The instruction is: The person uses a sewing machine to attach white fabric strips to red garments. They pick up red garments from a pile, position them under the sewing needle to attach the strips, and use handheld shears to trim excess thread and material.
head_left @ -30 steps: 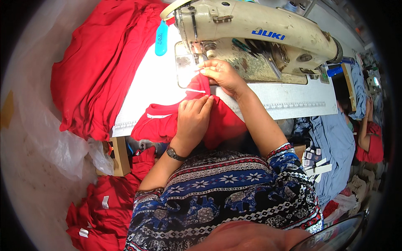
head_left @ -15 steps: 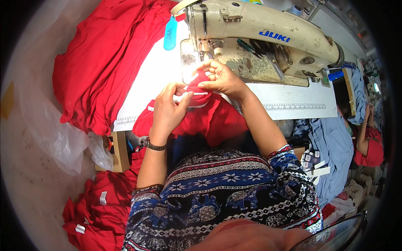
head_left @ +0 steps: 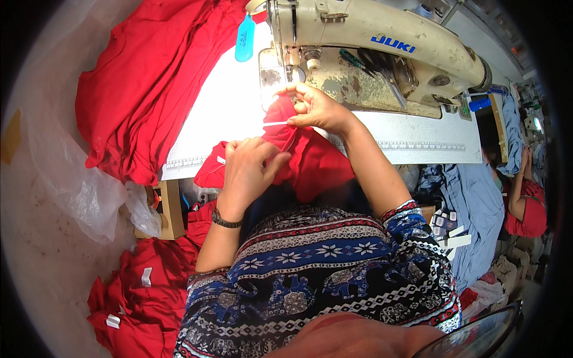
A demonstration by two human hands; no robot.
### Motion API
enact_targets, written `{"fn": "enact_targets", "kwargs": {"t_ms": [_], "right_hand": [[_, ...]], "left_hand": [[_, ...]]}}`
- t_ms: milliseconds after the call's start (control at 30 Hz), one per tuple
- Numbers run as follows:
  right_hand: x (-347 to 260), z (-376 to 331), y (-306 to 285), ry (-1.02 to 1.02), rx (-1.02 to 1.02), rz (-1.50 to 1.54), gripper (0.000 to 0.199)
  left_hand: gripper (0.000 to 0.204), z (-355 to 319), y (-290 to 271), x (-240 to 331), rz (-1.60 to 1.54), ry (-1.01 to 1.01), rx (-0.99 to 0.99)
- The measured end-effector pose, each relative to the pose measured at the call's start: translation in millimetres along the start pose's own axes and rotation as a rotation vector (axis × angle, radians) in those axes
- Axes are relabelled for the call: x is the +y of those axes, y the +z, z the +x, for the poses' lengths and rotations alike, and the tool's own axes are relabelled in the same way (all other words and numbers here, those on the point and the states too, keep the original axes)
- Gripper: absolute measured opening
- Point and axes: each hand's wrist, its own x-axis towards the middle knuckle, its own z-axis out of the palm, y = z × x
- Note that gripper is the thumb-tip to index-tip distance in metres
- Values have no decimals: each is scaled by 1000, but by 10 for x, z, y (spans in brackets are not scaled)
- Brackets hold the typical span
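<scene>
A red garment (head_left: 313,164) hangs over the table's front edge, with one part raised toward the needle area of a cream sewing machine (head_left: 382,36). My right hand (head_left: 322,112) pinches its upper part just in front of the machine's foot. A narrow white strip (head_left: 276,123) runs across the cloth to my right thumb. My left hand (head_left: 250,170), lower and to the left, has its fingers curled in against the same garment, and its thumb lies close to the forefinger. Its fingertips are partly hidden by the hand.
More red cloth (head_left: 137,89) covers the table's left side, and red pieces (head_left: 149,286) lie below left. A blue tag (head_left: 245,39) hangs by the machine head. Scissors (head_left: 391,77) rest on the machine bed. Blue-grey cloth (head_left: 471,215) hangs at right, near another person (head_left: 525,209).
My left hand has come away from the right, down toward me, and turned its back up. The white strip and more of the red cloth now show between the hands.
</scene>
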Motion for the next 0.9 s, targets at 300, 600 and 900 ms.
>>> {"fn": "enact_targets", "kwargs": {"t_ms": [300,600,900], "right_hand": [[-5,27,-87,60,2,123,65],[-23,37,-77,97,16,27,66],[-20,43,-85,85,-14,105,74]], "left_hand": [[8,656,273,-269,-250,136,186],[9,668,168,-828,-24,-129,437],[16,319,-250,-419,-195,-24,-166]]}}
